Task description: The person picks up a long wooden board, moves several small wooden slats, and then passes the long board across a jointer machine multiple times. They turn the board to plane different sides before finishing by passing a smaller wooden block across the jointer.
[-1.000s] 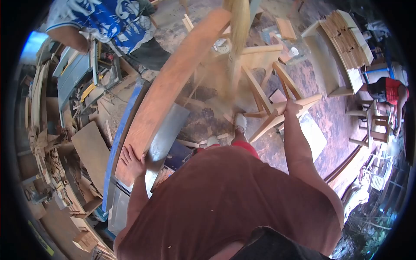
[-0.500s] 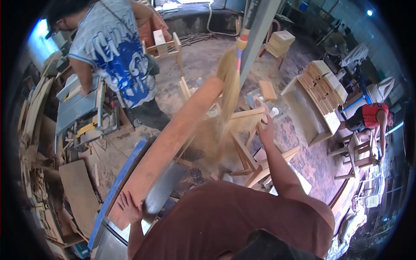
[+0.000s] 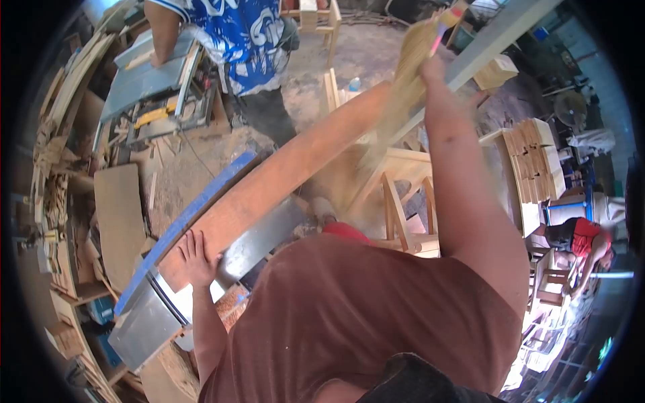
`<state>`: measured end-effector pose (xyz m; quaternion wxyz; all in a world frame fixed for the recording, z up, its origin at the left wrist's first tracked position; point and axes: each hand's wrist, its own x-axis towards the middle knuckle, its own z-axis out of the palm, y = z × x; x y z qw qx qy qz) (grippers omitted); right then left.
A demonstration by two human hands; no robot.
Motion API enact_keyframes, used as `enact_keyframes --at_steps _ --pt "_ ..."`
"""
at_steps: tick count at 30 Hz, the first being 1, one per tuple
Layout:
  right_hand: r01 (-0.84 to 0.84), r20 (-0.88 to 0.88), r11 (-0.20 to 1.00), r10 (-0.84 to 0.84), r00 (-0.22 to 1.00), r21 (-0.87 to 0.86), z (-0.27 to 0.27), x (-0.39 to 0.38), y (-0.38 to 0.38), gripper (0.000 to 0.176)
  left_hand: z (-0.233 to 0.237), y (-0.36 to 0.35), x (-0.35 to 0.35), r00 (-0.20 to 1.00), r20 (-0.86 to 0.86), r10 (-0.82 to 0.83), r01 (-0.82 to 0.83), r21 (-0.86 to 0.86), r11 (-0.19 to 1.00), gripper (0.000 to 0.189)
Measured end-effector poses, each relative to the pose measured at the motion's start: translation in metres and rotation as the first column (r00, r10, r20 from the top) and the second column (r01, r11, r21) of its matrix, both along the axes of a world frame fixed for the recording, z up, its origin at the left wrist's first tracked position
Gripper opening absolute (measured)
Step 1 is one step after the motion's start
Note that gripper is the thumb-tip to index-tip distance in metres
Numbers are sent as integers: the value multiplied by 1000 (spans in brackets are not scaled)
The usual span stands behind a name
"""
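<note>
My left hand [image 3: 196, 260] lies flat with spread fingers on the near end of a long reddish-brown wooden board [image 3: 289, 164]. The board slants across a metal machine bed [image 3: 262, 232], beside a blue-edged fence [image 3: 188, 218]. My right arm is stretched forward, and my right hand [image 3: 431, 68] is at the straw-coloured bristles of a broom [image 3: 411, 54] near the grey post [image 3: 497, 43]. The bristles partly cover that hand, so its fingers and grip cannot be made out. Below the board's far end are pale wooden chair frames [image 3: 396, 181].
A person in a blue and white shirt [image 3: 235, 40] stands beside a table saw [image 3: 148, 80] at the upper left. Another person in red [image 3: 584, 235] bends over at the right. Stacked wooden pieces [image 3: 534, 161] stand at the right, and loose boards [image 3: 119, 215] lie at the left.
My right hand has moved from the chair frame up to the broom. The view has shifted, so the left-hand person appears higher. My left hand is still flat on the board.
</note>
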<state>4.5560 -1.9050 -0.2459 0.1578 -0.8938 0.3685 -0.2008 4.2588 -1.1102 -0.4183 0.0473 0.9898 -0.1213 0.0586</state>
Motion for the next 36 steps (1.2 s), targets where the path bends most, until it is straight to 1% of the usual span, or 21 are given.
enact_keyframes --at_steps 3,4,5,6,8,10,13,16,17,18,19,20,21,22,23,25,26,28,29,31,36 --pt "12 162 998 -21 987 59 7 30 -29 40 2 -1 1 997 -61 37 -31 92 995 95" --pt "1 140 998 -11 990 69 0 38 -42 40 3 -1 1 997 -65 31 -25 99 995 96" --pt "36 58 995 -41 997 89 -7 49 -57 40 1 2 2 995 -84 44 -34 108 994 96" --pt "64 -18 993 -62 998 101 -9 62 -68 40 -5 5 4 999 -33 6 -3 112 994 95" --pt "82 -119 996 -78 990 27 -18 64 -95 41 -3 4 0 1000 10 -19 18 114 993 93" --pt "67 -170 997 -72 983 -35 -30 76 -119 42 8 -2 1 998 -62 25 -21 77 997 92" --pt "71 -175 994 -84 981 -78 -57 91 -126 45 14 -5 1 993 -90 72 -67 56 996 94" --pt "148 -43 970 -159 986 -191 -77 83 -79 47 11 -3 -1 980 -141 138 -127 85 988 95" --pt "155 61 949 -144 988 -274 -85 77 -45 48 15 -8 -1 971 -170 165 -151 94 984 96" --pt "88 194 922 -14 981 -378 -92 62 -3 49 19 -11 -2 968 -172 183 -170 88 982 96" --pt "-75 273 882 224 936 -466 -101 43 42 50 24 -16 -2 960 -183 212 -200 81 977 93" --pt "-400 268 793 553 789 -460 -118 19 92 51 23 -19 -3 962 -156 226 -217 73 973 93" --pt "-805 307 415 902 303 -425 -143 -3 140 59 21 -20 -4 963 -131 234 -227 68 972 94" --pt "-984 -19 144 989 147 -105 -122 -28 198 67 21 -22 -7 957 -139 255 -246 77 966 94" --pt "-954 -262 -52 956 -133 296 -101 -53 247 77 22 -23 -8 957 -137 257 -247 85 965 93" --pt "-993 -537 -31 839 -88 115 -96 -79 285 106 21 -22 -10 958 -135 252 -241 88 966 93" --pt "-993 -539 -30 838 -88 115 -99 -73 285 106 22 -23 -9 957 -130 261 -255 61 965 91" --pt "-978 -537 -129 820 -199 164 -107 -58 280 121 20 -25 -10 952 -115 282 -282 14 959 91" --pt "-977 -541 -127 817 -200 171 -106 -54 283 121 19 -25 -11 952 -122 280 -281 10 960 91" --pt "-946 -498 -163 818 -289 282 -104 -43 290 120 18 -22 -11 950 -125 286 -290 -19 957 92" --pt "-944 -481 -207 820 -311 257 -112 -43 285 120 20 -19 -3 943 -164 289 -291 11 957 93"
